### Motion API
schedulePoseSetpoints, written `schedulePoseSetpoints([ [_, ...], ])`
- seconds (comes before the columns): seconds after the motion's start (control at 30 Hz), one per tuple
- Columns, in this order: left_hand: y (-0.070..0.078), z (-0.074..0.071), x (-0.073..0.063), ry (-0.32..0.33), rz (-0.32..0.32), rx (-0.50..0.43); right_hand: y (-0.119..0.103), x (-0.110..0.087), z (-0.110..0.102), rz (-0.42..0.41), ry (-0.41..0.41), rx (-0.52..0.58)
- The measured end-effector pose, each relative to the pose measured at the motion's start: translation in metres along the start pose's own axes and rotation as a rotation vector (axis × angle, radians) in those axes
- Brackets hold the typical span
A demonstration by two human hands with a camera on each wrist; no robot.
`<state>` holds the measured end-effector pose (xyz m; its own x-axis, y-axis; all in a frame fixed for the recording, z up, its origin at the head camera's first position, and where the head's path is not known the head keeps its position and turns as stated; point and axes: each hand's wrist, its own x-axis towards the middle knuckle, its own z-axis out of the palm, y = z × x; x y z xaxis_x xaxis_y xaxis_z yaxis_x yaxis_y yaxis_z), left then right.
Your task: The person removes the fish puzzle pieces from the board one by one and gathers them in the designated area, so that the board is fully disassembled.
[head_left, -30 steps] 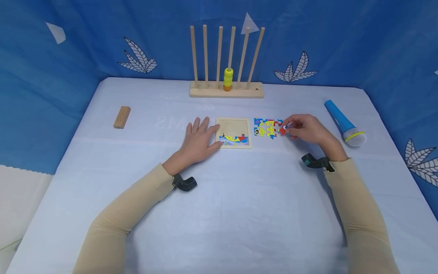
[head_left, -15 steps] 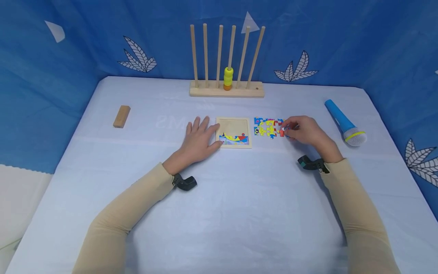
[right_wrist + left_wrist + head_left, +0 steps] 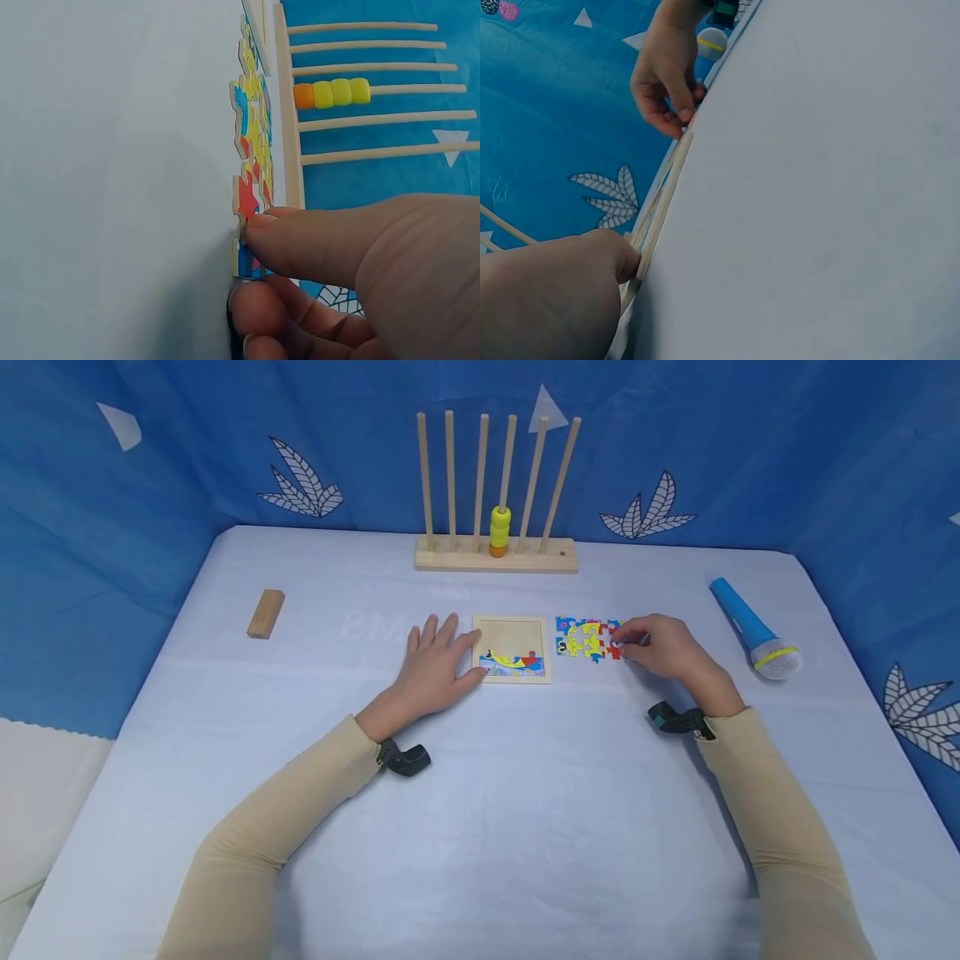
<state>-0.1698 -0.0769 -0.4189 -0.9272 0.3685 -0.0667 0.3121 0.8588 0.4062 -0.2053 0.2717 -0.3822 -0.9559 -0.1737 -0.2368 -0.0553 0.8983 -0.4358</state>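
My left hand (image 3: 429,672) lies flat on the table with its fingers spread. Its thumb and forefinger touch the left rim of a square wooden puzzle tray (image 3: 512,635), whose lower part is filled with a printed picture strip. Right of the tray lies a patch of joined yellow, blue and red jigsaw pieces (image 3: 583,641). At that patch's right edge, my right hand (image 3: 666,647) pinches a puzzle piece (image 3: 250,259) between thumb and fingers, low against the table. In the right wrist view the piece shows blue with some red, and the thumb hides part of it.
Behind the tray stands a wooden peg rack (image 3: 495,562) with yellow and orange beads (image 3: 499,531) on one peg. A wooden block (image 3: 266,614) lies at the left. A blue toy microphone (image 3: 750,622) lies right of my right hand. Blue cloth (image 3: 360,443) backs the table.
My right hand has shifted slightly left, bringing the pinched puzzle piece up against the joined pieces. The left hand stays in place at the tray.
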Motion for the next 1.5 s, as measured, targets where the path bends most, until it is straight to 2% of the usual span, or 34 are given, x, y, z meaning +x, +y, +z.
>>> schedulePoseSetpoints([
  [0.7,-0.002,0.001,0.000,-0.001,0.011,-0.013,0.005,-0.001,0.000,-0.006,0.012,0.007],
  [1.0,-0.002,0.003,0.001,0.000,0.008,-0.003,0.002,-0.002,-0.007,0.012,0.011,0.019],
  [1.27,-0.002,0.004,0.003,0.003,0.022,-0.005,-0.016,-0.001,-0.003,-0.078,0.076,0.033],
  [1.5,-0.003,0.002,0.002,0.001,0.011,-0.003,-0.050,0.010,0.010,-0.205,0.030,0.028],
])
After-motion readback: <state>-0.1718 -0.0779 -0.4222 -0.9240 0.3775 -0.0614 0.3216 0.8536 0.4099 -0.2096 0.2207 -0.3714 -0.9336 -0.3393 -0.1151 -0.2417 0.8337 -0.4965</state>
